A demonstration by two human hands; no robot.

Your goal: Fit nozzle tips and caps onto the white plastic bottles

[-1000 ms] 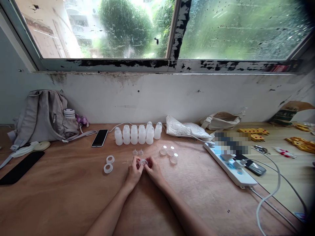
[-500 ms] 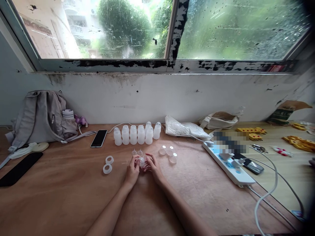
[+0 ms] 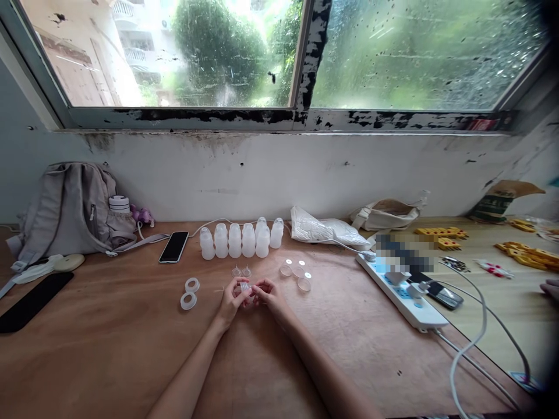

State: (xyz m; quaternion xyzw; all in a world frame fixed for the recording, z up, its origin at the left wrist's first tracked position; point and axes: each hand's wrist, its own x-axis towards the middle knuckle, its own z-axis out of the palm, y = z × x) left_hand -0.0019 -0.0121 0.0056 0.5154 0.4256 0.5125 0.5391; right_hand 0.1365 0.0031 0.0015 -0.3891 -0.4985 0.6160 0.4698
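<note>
My left hand [image 3: 232, 301] is closed around a small translucent ribbed screw ring [image 3: 245, 286], tilted on its side. The thumb and fingers of my right hand [image 3: 267, 294] pinch at the ring's right side; what lies between those fingertips is too small to make out. Just beyond my hands, two clear nipples [image 3: 241, 272] stand on the table. To the left lie two more translucent rings [image 3: 188, 301], one behind the other. On the right are three clear domed caps [image 3: 304, 283]. Several frosted white baby bottles [image 3: 234, 241] stand grouped behind.
A phone [image 3: 173, 247] lies left of the bottles, near a grey backpack [image 3: 78, 209]. White plastic packaging [image 3: 327, 228] rests by the wall. A power strip [image 3: 402, 294] with cables is at right. Yellow parts [image 3: 524, 255] lie farther right, near another person's hand [image 3: 551, 288].
The ring has turned from facing upward to lying on its side in my left hand. My right hand's fingers, spread before, have closed in a pinch at it.
</note>
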